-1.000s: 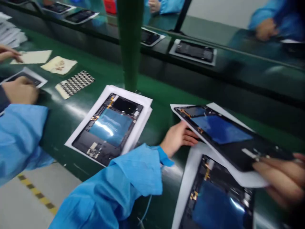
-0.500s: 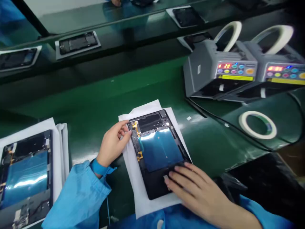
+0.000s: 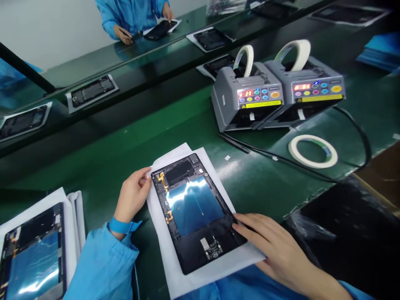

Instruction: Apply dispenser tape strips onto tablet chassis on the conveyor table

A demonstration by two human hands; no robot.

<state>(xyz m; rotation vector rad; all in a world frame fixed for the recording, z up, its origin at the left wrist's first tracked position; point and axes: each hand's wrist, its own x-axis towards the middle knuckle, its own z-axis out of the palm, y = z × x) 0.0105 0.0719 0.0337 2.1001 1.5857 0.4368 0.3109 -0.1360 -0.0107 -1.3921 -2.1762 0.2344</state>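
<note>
An opened tablet (image 3: 215, 233) lies tilted on white sheets (image 3: 170, 271) in front of me, its inside facing up. It shows a shiny blue battery panel (image 3: 195, 206), orange flex cables and a small circuit board at the near end. My left hand (image 3: 133, 193) is closed at the upper left corner, thumb and fingers pinching the tablet's edge. My right hand (image 3: 268, 237) grips the lower right edge, fingertips on the frame and part of the hand beneath the sheet. A second opened tablet (image 3: 34, 254) rests on white sheets at the left.
Two grey tape dispensers (image 3: 250, 98) with lit red displays stand at the back right. A tape roll (image 3: 312, 151) and black cables lie before them. More devices on white sheets (image 3: 92, 92) line the raised shelf. Across it, a person in blue (image 3: 131, 18) handles a device.
My right hand has slid off the tablet's lower face to its right edge, uncovering the small board. My left hand stays at the upper left corner. The view has shifted, bringing a co-worker into sight.
</note>
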